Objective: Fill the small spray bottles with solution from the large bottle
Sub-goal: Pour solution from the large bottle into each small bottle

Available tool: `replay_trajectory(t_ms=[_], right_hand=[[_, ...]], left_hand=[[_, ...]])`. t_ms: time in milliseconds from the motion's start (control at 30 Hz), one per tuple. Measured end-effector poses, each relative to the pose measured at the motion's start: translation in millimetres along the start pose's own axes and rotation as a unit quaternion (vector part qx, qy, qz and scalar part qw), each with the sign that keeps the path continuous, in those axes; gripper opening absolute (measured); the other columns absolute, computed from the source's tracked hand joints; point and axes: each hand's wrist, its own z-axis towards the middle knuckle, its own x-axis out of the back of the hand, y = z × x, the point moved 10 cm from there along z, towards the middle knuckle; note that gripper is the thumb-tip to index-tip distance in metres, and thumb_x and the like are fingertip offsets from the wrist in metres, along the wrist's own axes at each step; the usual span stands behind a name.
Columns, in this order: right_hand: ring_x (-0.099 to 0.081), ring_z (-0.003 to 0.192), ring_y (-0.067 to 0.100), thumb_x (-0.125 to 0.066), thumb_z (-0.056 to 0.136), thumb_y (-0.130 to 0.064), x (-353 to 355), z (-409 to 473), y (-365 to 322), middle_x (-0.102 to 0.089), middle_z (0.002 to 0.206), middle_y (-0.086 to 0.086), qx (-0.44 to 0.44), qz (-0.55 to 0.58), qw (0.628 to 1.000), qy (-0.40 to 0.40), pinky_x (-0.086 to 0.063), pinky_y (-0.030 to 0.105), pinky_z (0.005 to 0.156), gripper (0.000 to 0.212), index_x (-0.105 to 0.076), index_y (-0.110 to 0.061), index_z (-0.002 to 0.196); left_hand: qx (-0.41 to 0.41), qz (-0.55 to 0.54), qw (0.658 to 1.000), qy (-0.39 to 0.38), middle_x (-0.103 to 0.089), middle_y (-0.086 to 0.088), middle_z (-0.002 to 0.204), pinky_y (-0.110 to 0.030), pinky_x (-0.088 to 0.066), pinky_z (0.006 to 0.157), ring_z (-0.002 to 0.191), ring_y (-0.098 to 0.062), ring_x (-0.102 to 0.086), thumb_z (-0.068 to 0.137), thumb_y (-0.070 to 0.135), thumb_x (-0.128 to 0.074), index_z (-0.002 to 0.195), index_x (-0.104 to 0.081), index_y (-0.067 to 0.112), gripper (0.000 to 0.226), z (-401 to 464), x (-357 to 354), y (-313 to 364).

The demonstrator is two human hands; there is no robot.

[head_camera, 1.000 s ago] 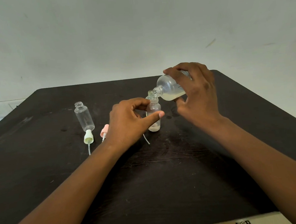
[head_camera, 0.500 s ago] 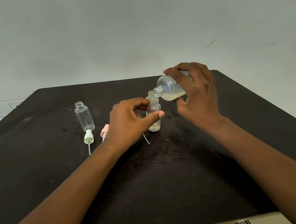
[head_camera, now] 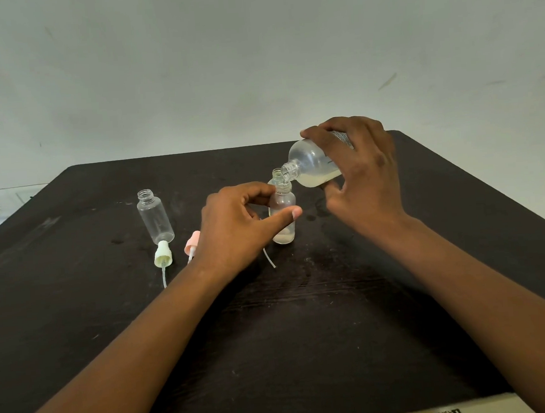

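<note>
Frosted, translucent plastic makes up the large round-shouldered bottle [head_camera: 313, 164] you hold tipped nearly on its side, its threaded neck angled down and left so the open mouth sits right at the mouth of the small clear spray bottle [head_camera: 282, 210] below it. Pale, slightly yellowish solution pools along the lower side of the large bottle, and a shallow cloudy layer shows at the bottom of the small one. Your right hand [head_camera: 364, 180] wraps over the large bottle's body from above, its fingers [head_camera: 333, 131] curled round the far side and the thumb underneath. The small bottle stands upright on the dark wooden desk [head_camera: 306, 333], near the middle and toward the far edge, its cap off and its threaded neck bare. Your left hand [head_camera: 237, 228] steadies it, pinching it between the thumb across the front and the index finger curled behind the neck.

Left of that hand, a pink spray cap [head_camera: 192, 244] lies on the desk, partly hidden. Further left lies a white spray cap [head_camera: 163, 254] with its thin dip tube trailing toward you, just beside the base of a second small clear bottle [head_camera: 154, 216], which stands open. Another thin tube [head_camera: 269, 258] pokes out from under your left hand. Small wet spots darken the desk beside the filling bottle.
</note>
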Motion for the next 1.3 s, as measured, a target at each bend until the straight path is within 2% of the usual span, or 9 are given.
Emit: replay_trajectory(t_ms=[1300], right_hand=[[-0.050,0.126,0.028,-0.069,0.066,-0.002,1.1,1.0,-1.0,-0.061,0.134,0.002,0.007,0.007,1.000,0.003,-0.045,0.045,0.102,0.075,-0.066,-0.025,0.137]], left_hand=[[-0.005,-0.002,1.000,0.007,-0.080,0.015,0.105,-0.016,-0.051,0.067,0.062,0.010,-0.065,0.078,0.051,-0.088,0.115,-0.081,0.024,0.047,-0.9,1.0,3.5]])
